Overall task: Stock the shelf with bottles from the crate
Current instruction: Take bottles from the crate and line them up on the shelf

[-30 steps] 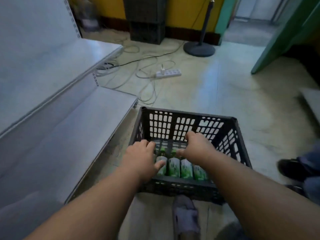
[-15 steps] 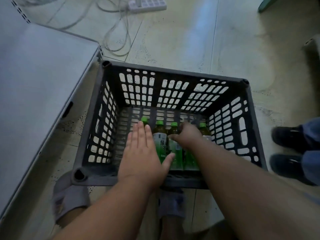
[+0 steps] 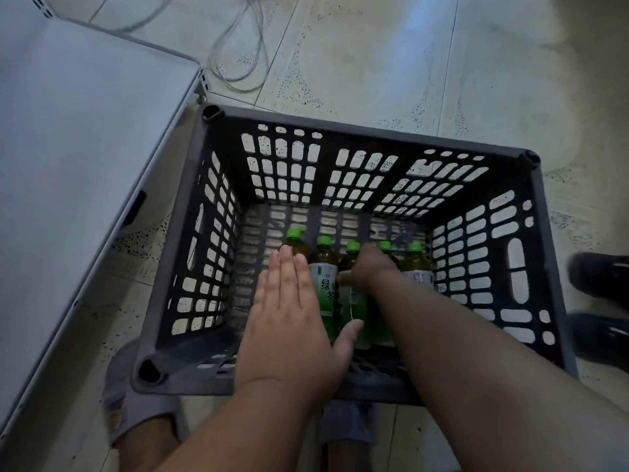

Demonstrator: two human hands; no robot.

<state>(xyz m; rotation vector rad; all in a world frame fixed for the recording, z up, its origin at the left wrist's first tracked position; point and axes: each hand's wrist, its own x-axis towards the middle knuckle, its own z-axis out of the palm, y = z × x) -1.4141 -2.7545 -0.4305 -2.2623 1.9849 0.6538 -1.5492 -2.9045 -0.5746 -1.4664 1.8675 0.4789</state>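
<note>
A dark grey slotted crate [image 3: 360, 128] stands on the tiled floor. Several green-capped tea bottles [image 3: 326, 287] stand in a row along its near wall. My left hand [image 3: 289, 315] is flat with fingers straight, lying over the leftmost bottles and covering most of one. My right hand [image 3: 369, 267] reaches deeper, its fingers curled around the upper part of a middle bottle [image 3: 353, 247], whose body is mostly hidden behind the hand. The low grey shelf [image 3: 85, 131] lies to the left of the crate, bare in view.
Loose cables [image 3: 238, 63] lie on the floor beyond the crate's far left corner. Another person's dark shoes [image 3: 602, 277] stand just right of the crate. My slippered foot [image 3: 136, 403] is at the crate's near left corner.
My view has tipped down and closed in on the crate. Both hands went from the crate's rim down onto the bottles; over the last half second they barely moved.
</note>
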